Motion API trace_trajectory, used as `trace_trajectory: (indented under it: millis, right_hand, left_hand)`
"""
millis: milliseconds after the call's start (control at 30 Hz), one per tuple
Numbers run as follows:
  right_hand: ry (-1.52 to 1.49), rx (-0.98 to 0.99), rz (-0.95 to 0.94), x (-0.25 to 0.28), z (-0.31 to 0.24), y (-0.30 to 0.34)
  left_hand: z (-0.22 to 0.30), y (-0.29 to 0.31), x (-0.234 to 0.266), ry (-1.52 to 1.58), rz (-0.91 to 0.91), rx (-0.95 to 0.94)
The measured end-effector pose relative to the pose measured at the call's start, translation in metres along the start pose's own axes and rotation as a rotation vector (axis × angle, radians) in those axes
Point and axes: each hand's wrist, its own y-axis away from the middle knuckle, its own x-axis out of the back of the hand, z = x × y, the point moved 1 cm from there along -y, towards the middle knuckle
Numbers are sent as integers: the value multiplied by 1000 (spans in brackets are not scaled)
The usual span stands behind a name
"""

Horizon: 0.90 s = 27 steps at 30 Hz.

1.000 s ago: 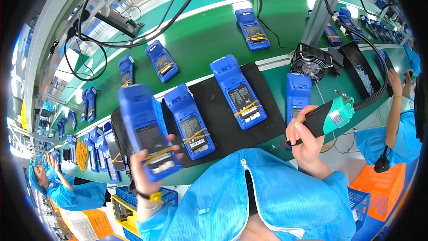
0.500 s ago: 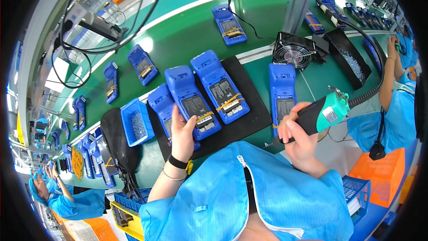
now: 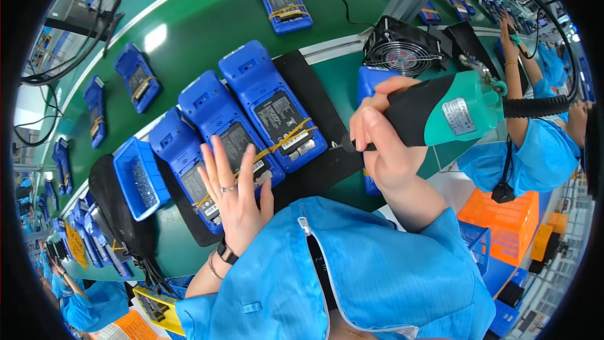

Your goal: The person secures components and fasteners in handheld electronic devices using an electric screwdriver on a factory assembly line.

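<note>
L hand [image 3: 240,206], just unclasped from the mid terminal [image 3: 217,110], splayed over it & left terminal [image 3: 179,145] (contact unclear); R hand [image 3: 391,141], clamped round driver [image 3: 434,113], had swung near right terminal [image 3: 270,104]. All 3 lay on black mat [image 3: 313,92], so placing looked done.

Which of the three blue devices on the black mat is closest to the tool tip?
The rightmost device on the mat: its lower end lies beside the tool tip; the other two lie farther left.
</note>
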Motion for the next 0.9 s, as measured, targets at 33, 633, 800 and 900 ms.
trace_trajectory:
  millis: [33, 633, 800, 900]
  right_hand:
    - [8, -13, -4, -2, 3, -3]
    - [358, 34, -295, -5, 48, -50]
    - [371, 28, -333, -2, 49, -52]
    - [371, 23, -345, -1, 50, -51]
  left_hand:
    - [1, -1, 0, 62, 1, -53]
    - [8, -29, -48, -28, -209, -276]
    - [6, -29, -49, -24, -217, -269]
    - [7, -29, -49, -13, -232, -261]
